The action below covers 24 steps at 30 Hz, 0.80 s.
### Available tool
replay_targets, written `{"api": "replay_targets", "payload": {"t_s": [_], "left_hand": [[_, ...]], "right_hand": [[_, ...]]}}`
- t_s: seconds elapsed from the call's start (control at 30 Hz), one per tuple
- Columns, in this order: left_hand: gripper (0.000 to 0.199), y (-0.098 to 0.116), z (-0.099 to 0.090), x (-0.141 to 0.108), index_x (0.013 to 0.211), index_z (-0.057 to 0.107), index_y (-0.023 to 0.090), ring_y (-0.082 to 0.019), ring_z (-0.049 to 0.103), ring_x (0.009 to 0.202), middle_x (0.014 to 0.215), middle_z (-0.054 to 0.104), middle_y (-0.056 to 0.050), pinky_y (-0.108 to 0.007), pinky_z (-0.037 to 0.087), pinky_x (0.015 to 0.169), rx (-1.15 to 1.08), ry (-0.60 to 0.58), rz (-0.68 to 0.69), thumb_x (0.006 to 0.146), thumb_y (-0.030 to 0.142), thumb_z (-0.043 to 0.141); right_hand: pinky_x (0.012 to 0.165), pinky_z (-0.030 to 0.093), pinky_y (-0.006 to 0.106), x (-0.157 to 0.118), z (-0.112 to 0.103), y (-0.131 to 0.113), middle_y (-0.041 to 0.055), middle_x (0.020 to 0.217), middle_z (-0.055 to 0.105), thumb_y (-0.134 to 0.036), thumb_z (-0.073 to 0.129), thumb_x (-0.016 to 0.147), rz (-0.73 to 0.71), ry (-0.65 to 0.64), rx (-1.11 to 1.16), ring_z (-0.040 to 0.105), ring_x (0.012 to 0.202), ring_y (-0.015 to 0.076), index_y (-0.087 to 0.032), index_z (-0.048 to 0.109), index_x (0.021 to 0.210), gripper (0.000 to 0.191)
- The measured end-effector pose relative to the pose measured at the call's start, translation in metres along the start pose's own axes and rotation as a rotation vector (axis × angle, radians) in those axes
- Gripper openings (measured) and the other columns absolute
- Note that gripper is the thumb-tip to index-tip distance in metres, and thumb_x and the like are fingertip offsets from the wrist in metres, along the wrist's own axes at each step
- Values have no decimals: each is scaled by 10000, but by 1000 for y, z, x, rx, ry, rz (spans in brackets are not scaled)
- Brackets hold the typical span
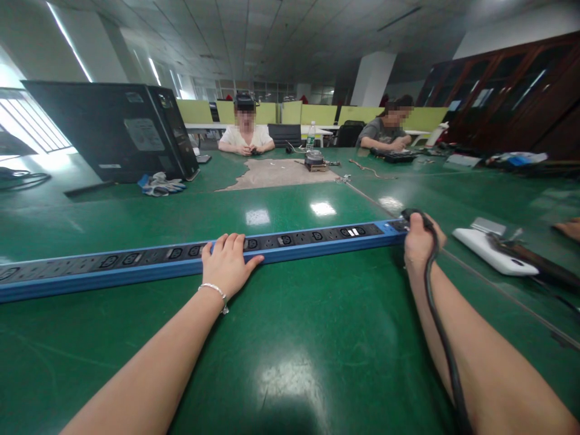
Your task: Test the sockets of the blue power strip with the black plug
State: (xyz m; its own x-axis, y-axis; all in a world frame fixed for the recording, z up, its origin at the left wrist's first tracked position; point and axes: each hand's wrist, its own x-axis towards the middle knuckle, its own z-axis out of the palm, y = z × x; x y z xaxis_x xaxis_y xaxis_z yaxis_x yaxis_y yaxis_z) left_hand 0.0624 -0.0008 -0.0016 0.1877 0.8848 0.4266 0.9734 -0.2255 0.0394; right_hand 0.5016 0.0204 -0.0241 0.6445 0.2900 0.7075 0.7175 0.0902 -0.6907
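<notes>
A long blue power strip (308, 246) with a row of black sockets lies across the green table, running from the left edge to right of centre. My left hand (229, 260) rests on top of it near the middle, fingers over the sockets and thumb apart along the front side. At the strip's right end, my right hand (421, 237) is closed around the head of a black cable (441, 326), which hangs down over my right forearm. The fingers hide how the cable meets the strip's end.
A black computer case (136, 133) stands back left, with gloves (161, 184) before it. A white device (493, 251) lies at right beside dark tools. Across the table (290, 314) sit two people (247, 136), (389, 130); another person's hand (568, 229) shows at the right edge.
</notes>
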Motion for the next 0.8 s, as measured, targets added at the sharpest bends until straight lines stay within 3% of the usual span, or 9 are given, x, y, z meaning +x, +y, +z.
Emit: {"api": "replay_targets", "payload": {"t_s": [0.07,0.23,0.37,0.8], "left_hand": [[610,0,0,0,1292,452,200,-303,388,1261,1325,522,-131,-497,232,1024,-2,-10,-7,835,597,375],[611,0,1,0,1283,460,188,-298,391,1259,1321,526,-133,-489,232,1030,3,8,-3,837,595,373],[623,-1,2,0,1290,454,184,-300,391,1258,1319,527,-132,-490,236,1027,-3,13,2,832,599,378],[619,-1,2,0,1288,451,189,-306,384,1263,1326,520,-136,-505,224,1029,-15,7,-3,834,602,370]], "right_hand": [[828,504,402,0,1,-3,77,937,695,-498,489,794,36,53,59,643,866,231,-135,678,984,451],[859,486,386,-9,-1,-22,46,927,697,-424,570,723,58,-218,3,633,869,215,-196,690,988,370],[881,467,388,-14,-3,-35,49,962,695,-418,550,739,-20,-327,-45,620,917,223,-219,690,1017,369],[862,464,401,-13,-1,-29,50,940,698,-472,520,768,-115,-396,-152,620,912,244,-254,674,1072,405]]}}
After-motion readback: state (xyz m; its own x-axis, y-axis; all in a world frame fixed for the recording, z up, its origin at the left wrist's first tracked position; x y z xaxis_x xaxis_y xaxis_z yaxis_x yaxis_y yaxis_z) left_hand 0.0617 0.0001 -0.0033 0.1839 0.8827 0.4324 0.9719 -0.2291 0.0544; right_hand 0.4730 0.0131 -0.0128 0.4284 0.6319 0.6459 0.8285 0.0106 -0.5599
